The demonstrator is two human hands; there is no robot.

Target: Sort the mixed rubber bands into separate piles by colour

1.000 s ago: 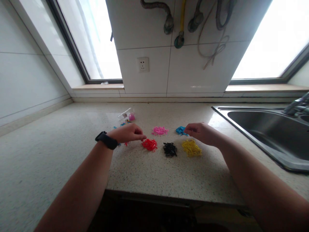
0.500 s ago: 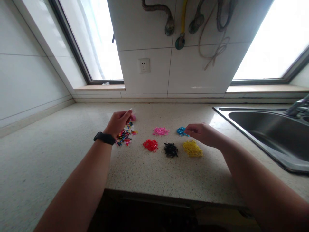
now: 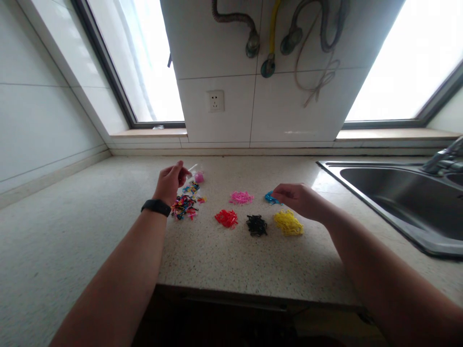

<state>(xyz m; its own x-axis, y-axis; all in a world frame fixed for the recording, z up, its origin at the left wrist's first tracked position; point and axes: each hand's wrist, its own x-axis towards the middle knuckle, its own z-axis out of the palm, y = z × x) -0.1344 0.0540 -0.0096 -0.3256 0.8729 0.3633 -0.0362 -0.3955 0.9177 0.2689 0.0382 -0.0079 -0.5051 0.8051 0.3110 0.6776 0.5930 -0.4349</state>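
My left hand [image 3: 171, 180] is at the upper left, fingers curled at the edge of a clear plastic bag [image 3: 194, 169] with a pink thing [image 3: 198, 177] in or behind it. Just below lies a mixed heap of small coloured rubber bands [image 3: 183, 206]. Over the blue rubber bands [image 3: 268, 197], my right hand [image 3: 294, 193] has its fingertips pressed together and partly covers that pile; what they pinch is hidden. Around it lie separate piles of pink bands [image 3: 241, 197], red bands [image 3: 226, 219], black bands [image 3: 256, 225] and yellow bands [image 3: 288, 222].
A speckled stone countertop [image 3: 217, 262] bears all the piles, its front edge near me. On the right a steel sink [image 3: 390, 193] with a faucet [image 3: 443, 159] is set in. Behind stands a tiled wall with a socket [image 3: 216, 100] and hoses [image 3: 273, 29].
My left hand has drawn back to the left, showing more of the plastic bag and the pink thing. My right hand has shifted slightly left over the blue pile.
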